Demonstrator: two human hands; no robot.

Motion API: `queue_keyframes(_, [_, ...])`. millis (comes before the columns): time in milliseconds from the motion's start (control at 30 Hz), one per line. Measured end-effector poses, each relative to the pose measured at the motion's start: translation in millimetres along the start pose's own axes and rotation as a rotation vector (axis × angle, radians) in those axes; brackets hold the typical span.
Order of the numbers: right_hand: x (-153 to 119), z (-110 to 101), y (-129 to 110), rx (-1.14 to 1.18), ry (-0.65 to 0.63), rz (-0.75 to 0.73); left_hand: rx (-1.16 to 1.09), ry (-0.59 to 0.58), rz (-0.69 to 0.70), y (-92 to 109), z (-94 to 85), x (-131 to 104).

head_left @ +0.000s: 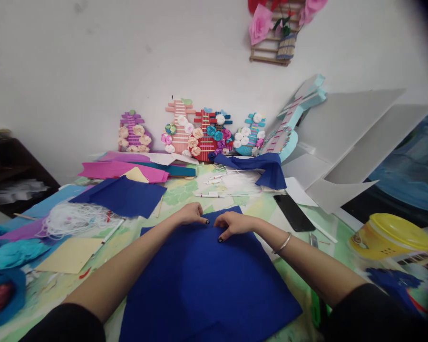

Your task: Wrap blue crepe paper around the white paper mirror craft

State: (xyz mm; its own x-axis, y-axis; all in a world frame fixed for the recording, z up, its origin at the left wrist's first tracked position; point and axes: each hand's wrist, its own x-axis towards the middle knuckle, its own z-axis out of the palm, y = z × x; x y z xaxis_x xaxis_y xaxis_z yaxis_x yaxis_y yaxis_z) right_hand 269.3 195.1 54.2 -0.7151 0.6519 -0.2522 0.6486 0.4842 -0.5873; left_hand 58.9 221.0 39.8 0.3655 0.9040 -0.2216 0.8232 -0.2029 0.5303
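A large dark blue sheet (207, 280), which looks like crepe paper, lies spread in front of me. My left hand (191, 214) is at its far edge, fingers curled and thumb on the sheet. Close beside it, my right hand (233, 224) has its fingers bent at the same edge, with the thumb resting lower on the blue surface. Both hands grip the edge, though their fingertips are partly hidden. A bracelet is on the right wrist.
Left are another blue sheet (123, 195), white string (78, 221) and beige paper (71, 255). Right are a black phone (294, 213), a yellow tub (390, 235) and a green-handled tool (316, 304). Flower-decorated instrument models (204, 137) and white boards (353, 133) lean against the wall.
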Motion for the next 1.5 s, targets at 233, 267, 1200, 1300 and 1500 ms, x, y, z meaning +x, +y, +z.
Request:
queue_keyframes(233, [4.3,-0.9,-6.8,-0.035,-0.004,0.028,0.154,-0.042,-0.017,11.3,1.1,13.6])
queue_keyframes(267, [3.8,-0.2,-6.9,-0.034,0.004,0.033,0.177,-0.012,-0.022,12.1,2.1,14.9])
queue_keyframes(1200, [-93.6,-74.5,-127.0,-0.314,0.945,-0.341,0.617,0.620,0.724,171.2,-188.7,-114.4])
queue_keyframes(1300, [-89.6,-53.9,-119.9,-0.405,1.054,-0.403,0.731,0.643,0.762,189.7,-181.0,-134.4])
queue_keyframes(1500, [-62.9,42.9,-61.8,-0.511,1.000,-0.295,0.926,0.401,0.747,150.1,-87.6,-131.0])
